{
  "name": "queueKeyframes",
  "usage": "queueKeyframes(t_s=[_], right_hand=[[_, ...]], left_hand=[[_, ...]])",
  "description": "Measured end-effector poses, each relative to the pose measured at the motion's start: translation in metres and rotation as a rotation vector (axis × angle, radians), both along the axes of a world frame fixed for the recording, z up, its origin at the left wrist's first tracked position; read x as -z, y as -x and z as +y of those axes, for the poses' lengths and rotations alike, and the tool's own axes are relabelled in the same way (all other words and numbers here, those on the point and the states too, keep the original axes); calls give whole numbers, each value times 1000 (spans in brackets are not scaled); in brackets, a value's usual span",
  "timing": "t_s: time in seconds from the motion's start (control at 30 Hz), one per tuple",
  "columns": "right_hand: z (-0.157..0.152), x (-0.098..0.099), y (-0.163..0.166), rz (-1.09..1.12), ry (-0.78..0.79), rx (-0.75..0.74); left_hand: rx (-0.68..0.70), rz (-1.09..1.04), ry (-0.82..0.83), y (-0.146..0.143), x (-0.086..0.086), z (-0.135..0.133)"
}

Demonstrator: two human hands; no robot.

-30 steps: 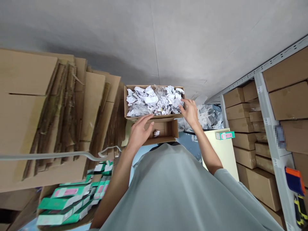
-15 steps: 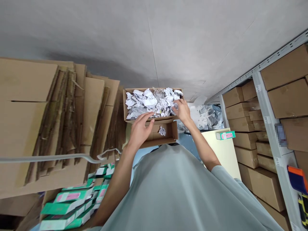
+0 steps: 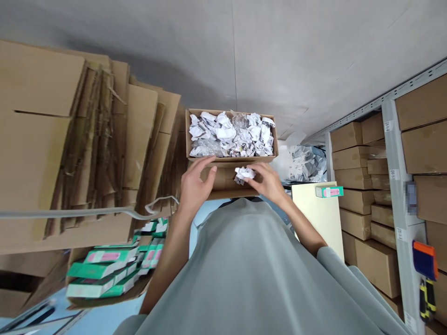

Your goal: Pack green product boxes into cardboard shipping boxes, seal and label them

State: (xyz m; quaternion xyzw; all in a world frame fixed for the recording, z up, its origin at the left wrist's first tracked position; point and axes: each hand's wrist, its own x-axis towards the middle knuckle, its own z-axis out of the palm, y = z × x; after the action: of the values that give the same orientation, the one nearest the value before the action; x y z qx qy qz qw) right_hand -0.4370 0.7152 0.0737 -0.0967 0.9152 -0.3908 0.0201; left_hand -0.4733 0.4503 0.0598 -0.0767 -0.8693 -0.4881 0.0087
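Observation:
A cardboard box (image 3: 274, 139) full of crumpled white paper wads (image 3: 230, 135) stands ahead of me. Right below it sits a smaller open cardboard box (image 3: 223, 179). My right hand (image 3: 267, 179) is over the small box with its fingers closed on one crumpled paper wad (image 3: 243, 173). My left hand (image 3: 193, 184) rests against the left side of the small box, fingers curved along its edge.
Flattened cardboard sheets (image 3: 70, 153) lean in a stack at the left. Green and pink small cartons (image 3: 111, 265) lie in a pile at lower left. At the right is a metal shelf (image 3: 396, 186) with brown boxes, plus a cream panel (image 3: 317, 214) bearing one green carton (image 3: 329, 191).
My right hand left the paper-filled box and came down over the small box with a paper wad in it. My left hand stayed at the small box's left side.

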Motion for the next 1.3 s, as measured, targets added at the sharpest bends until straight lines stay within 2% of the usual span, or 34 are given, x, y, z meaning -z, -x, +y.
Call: queueKeyframes(t_s=[0.17, 0.27, 0.37, 0.5, 0.63, 0.77, 0.97, 1.3], right_hand=[[-24, 41, -11, -183, -76, -34], [-32, 49, -9, -201, -96, -50], [-37, 44, -6, -170, -65, -64], [-28, 26, 8, -84, -16, -4], [-4, 13, 41, 20, -67, 87], [8, 9, 82, 38, -177, 153], [-16, 8, 125, 55, -239, 36], [-37, 14, 144, 43, -353, -66]], left_hand=[[11, -39, -21, -10, 5, 1], [11, -49, -31, -12, 7, 2], [9, -50, -34, -12, 7, 1], [5, -28, -27, -3, 2, -2], [7, 22, 0, 15, -5, 1], [22, 70, 29, 34, -8, 9], [-3, 60, 77, 45, -6, 13], [-126, 1, 104, 26, 14, -9]])
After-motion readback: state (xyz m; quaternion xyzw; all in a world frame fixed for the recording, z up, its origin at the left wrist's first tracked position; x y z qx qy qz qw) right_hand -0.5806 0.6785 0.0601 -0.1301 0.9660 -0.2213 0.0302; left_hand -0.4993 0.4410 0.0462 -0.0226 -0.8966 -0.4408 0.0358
